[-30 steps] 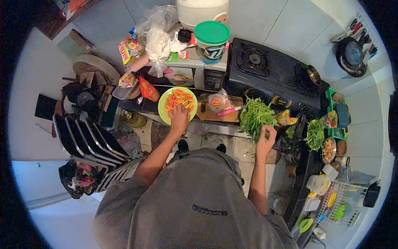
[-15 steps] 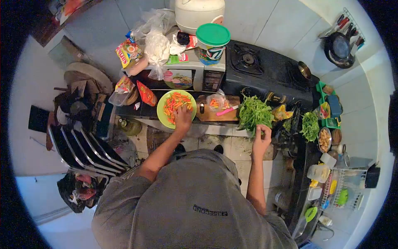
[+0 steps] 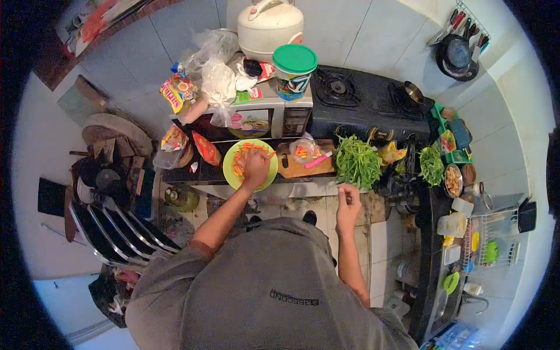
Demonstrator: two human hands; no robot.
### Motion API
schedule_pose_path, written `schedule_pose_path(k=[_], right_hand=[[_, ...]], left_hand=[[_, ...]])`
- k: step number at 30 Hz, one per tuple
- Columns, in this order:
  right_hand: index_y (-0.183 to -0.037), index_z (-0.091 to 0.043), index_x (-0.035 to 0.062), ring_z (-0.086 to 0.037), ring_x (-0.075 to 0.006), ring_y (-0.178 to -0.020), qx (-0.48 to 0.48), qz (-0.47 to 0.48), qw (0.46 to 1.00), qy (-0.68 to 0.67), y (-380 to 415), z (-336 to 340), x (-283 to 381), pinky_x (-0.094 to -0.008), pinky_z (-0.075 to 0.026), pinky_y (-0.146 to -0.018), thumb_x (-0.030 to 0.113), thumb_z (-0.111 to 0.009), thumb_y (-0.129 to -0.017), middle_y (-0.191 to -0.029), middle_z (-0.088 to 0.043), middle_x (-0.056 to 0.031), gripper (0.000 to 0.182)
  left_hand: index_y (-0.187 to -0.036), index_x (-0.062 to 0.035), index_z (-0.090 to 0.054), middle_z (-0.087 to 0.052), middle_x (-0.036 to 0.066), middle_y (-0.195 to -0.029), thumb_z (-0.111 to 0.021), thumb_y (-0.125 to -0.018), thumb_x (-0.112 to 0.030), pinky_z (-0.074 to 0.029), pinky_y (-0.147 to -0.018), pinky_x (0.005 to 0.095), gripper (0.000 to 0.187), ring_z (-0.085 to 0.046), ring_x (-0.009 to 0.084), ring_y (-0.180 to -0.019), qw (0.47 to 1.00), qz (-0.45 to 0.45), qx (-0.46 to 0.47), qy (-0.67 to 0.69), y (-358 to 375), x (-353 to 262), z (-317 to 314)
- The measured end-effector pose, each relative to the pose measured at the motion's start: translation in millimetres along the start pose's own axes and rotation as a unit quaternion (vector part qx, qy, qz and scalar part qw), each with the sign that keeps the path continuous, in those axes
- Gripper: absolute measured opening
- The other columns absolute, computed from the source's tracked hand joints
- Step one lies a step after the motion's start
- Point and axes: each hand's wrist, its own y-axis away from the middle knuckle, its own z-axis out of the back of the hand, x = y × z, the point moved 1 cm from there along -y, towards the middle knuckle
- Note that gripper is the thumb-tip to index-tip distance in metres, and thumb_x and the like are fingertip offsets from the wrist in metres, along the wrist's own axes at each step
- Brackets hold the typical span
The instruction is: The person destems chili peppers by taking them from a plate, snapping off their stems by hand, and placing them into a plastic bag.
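Observation:
On the counter, a lime-green plate (image 3: pixel 228 173) carries many cut carrot sticks (image 3: pixel 239 161). My left hand (image 3: pixel 255 168) is over them with its fingers curled down into the pieces; the fingertips are hidden. Just in front of the leafy greens (image 3: pixel 357 162), and apart from them, hovers my right hand (image 3: pixel 348 208). Its fingers are bent in toward the thumb, and I cannot make out anything between them. Between plate and greens lies a wooden cutting board (image 3: pixel 300 169), bearing a pink-handled knife (image 3: pixel 318 161) and a plastic bag of carrot pieces (image 3: pixel 303 151).
Behind the plate stands a microwave (image 3: pixel 298 116) topped with bags and a green-lidded tub (image 3: pixel 294 73). A black gas stove (image 3: pixel 367 93) is to its right. More greens (image 3: pixel 430 165), a bowl of brown pieces (image 3: pixel 453 180) and a dish rack (image 3: pixel 496 239) line the right counter.
My right hand has drawn back from the leafy greens toward my body and slightly left. My left hand stays at the plate, its fingers now more curled. The view has shifted slightly.

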Motion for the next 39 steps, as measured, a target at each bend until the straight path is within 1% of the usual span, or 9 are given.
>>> schedule_pose_path(k=[2,3,12,19,21,25,28,32,39], right_hand=[[-0.095,-0.065,0.0043,-0.059,-0.0174,-0.093,0.06,-0.064,0.996,-0.01,6,-13,22,-0.0297,-0.046,-0.081,0.011,-0.064,-0.092,-0.099,-0.062,-0.0051,0.007],[-0.096,-0.067,0.0047,-0.06,-0.0158,-0.091,0.065,-0.058,0.996,-0.013,8,-23,24,-0.0286,-0.046,-0.078,0.013,-0.064,-0.093,-0.1,-0.063,-0.0036,0.009],[-0.107,-0.068,0.0025,-0.06,-0.0164,-0.091,0.15,-0.011,0.986,-0.066,15,-107,80,-0.0281,-0.047,-0.079,0.018,-0.066,-0.093,-0.1,-0.063,-0.0081,0.021],[-0.102,-0.064,0.0025,-0.055,-0.0068,-0.083,0.179,-0.075,0.972,-0.134,17,-119,87,-0.023,-0.044,-0.073,0.014,-0.067,-0.094,-0.092,-0.062,-0.0003,0.015],[-0.103,-0.063,0.0031,-0.054,-0.0063,-0.082,0.188,-0.082,0.968,-0.147,17,-119,92,-0.0228,-0.044,-0.072,0.014,-0.067,-0.094,-0.091,-0.061,0.0005,0.015],[-0.104,-0.061,0.0031,-0.051,-0.0064,-0.079,0.191,-0.107,0.965,-0.142,9,-112,118,-0.0226,-0.042,-0.072,0.013,-0.066,-0.094,-0.09,-0.06,0.0009,0.015],[-0.101,-0.062,0.0008,-0.056,-0.0115,-0.079,0.196,0.002,0.976,-0.094,-2,-111,111,-0.0272,-0.047,-0.073,0.011,-0.067,-0.092,-0.086,-0.062,-0.0036,0.014],[-0.098,-0.062,0.0013,-0.052,-0.0099,-0.077,0.245,0.056,0.966,-0.059,-24,-93,127,-0.0241,-0.042,-0.071,0.008,-0.069,-0.09,-0.086,-0.06,-0.0028,0.013],[-0.091,-0.062,-0.0023,-0.059,-0.0364,-0.079,0.358,0.276,0.89,0.067,-68,-63,165,-0.0422,-0.047,-0.074,0.009,-0.064,-0.09,-0.084,-0.061,-0.0166,0.012]], left_hand=[[-0.093,-0.0001,-0.067,-0.062,0.008,-0.101,-0.064,-0.086,-0.018,-0.043,-0.086,0.0392,0.019,-0.057,0.0211,-0.099,0.962,0.124,0.093,0.226,-3,3,4],[-0.096,0.0006,-0.068,-0.064,0.005,-0.1,-0.065,-0.089,-0.021,-0.045,-0.084,0.0336,0.023,-0.059,0.0154,-0.095,0.849,0.243,0.179,0.433,-2,3,4],[-0.105,-0.0026,-0.068,-0.066,0.0,-0.096,-0.065,-0.093,-0.013,-0.049,-0.084,0.0273,0.016,-0.061,0.0101,-0.091,0.688,0.238,0.246,0.639,38,-82,69],[-0.1,-0.0013,-0.068,-0.066,0.002,-0.095,-0.07,-0.09,-0.011,-0.048,-0.083,0.0275,0.014,-0.061,0.0112,-0.09,0.833,0.184,0.188,0.487,35,-88,103],[-0.098,-0.0011,-0.068,-0.066,0.003,-0.094,-0.071,-0.09,-0.013,-0.047,-0.082,0.0268,0.015,-0.06,0.0115,-0.089,0.91,0.064,0.175,0.37,29,-88,114],[-0.101,-0.0024,-0.068,-0.066,0.004,-0.095,-0.071,-0.09,-0.014,-0.048,-0.081,0.0269,0.016,-0.061,0.0119,-0.089,0.926,0.063,0.16,0.336,17,-93,124],[-0.106,-0.0024,-0.067,-0.066,0.004,-0.099,-0.069,-0.091,-0.013,-0.048,-0.081,0.0263,0.018,-0.061,0.0118,-0.09,0.851,0.067,0.092,0.513,7,-100,131],[-0.109,-0.0018,-0.065,-0.067,0.005,-0.101,-0.068,-0.093,-0.013,-0.049,-0.084,0.0269,0.02,-0.062,0.0121,-0.093,0.846,0.089,0.191,0.489,-5,-117,150],[-0.11,-0.0033,-0.067,-0.069,0.006,-0.101,-0.068,-0.092,-0.011,-0.049,-0.088,0.0288,0.019,-0.063,0.0143,-0.099,0.891,-0.016,0.191,0.411,-17,-136,151]])
